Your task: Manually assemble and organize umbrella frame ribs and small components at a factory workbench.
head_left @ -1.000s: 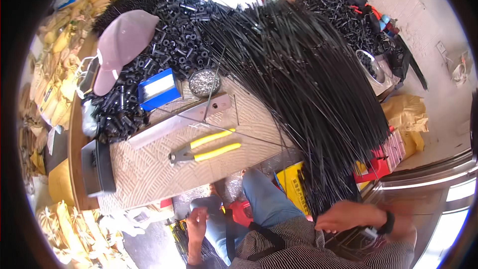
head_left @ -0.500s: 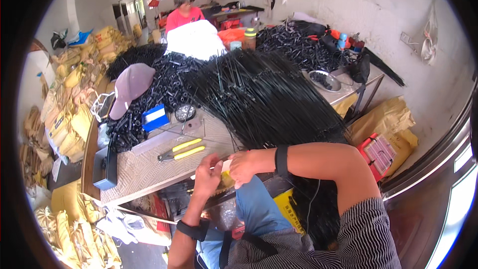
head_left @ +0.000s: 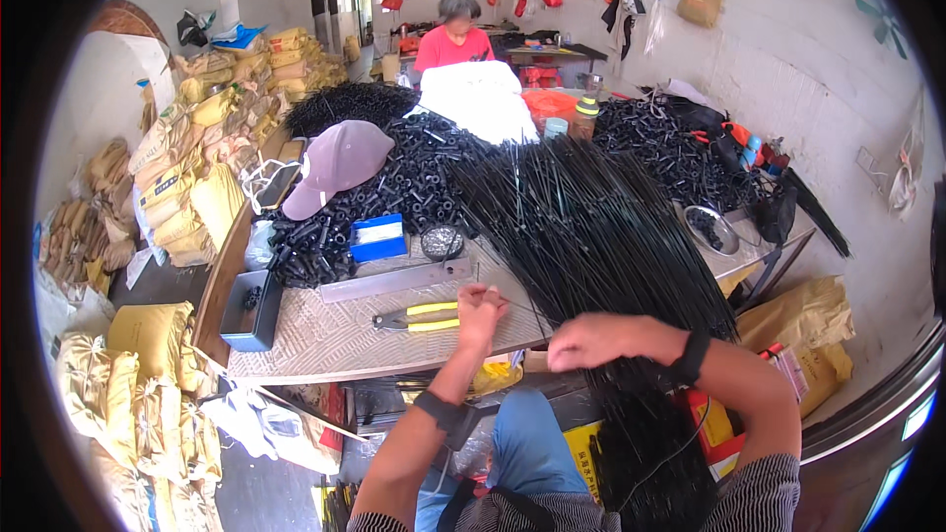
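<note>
While one knee (head_left: 532,438) in blue jeans sits below the tabletop (head_left: 315,335), the left hand (head_left: 481,312) is up by the near edge, its fingers pinched close together; I cannot tell if they hold something thin. The right hand (head_left: 591,340) is curled and a bit blurry beside the black rods (head_left: 606,227), so I cannot tell if it holds anything. Just left of the left hand, the end-cutting pliers (head_left: 426,325) lie flat, yellow handles toward it. Behind the pliers is a long, flat metal bar (head_left: 394,281), then a small blue box (head_left: 378,250). The rods make a big heap on the right. Farther back are short black tubes (head_left: 424,172), a purplish cap (head_left: 345,163), a white sack (head_left: 478,99) and a person (head_left: 443,47) in a red shirt.
</note>
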The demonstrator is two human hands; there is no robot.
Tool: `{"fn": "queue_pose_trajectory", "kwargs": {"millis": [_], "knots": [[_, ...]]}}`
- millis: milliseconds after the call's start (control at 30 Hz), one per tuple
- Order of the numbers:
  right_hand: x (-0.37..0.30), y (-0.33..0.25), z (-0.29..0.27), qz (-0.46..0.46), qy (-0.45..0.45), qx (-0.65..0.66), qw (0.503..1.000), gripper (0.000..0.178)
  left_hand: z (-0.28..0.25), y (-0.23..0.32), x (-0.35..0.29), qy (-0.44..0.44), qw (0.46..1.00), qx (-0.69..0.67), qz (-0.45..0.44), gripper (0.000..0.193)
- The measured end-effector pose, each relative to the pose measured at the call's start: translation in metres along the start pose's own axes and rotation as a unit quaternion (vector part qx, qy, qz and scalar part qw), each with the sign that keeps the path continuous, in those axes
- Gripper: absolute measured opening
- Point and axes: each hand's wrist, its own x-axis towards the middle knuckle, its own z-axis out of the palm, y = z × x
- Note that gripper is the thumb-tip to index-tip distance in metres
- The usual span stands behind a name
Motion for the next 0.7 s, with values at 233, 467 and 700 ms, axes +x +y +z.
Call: {"fn": "queue_pose_trajectory", "kwargs": {"millis": [233, 467, 700], "knots": [[0.016, 0.056, -0.075, 0.304, 0.276, -0.226, 0.883, 0.035, 0.030, -0.009, -0.005, 0.013, 0.982, -0.187, 0.016, 0.030], [0.056, 0.037, -0.059, 0.355, 0.203, -0.324, 0.853, 0.065, 0.049, -0.009, 0.009, 0.001, 0.990, -0.143, -0.002, 0.035], [0.066, 0.030, -0.040, 0.294, 0.193, -0.165, 0.921, 0.036, 0.051, -0.005, 0.011, -0.022, 0.989, -0.122, -0.075, 0.020]]}}
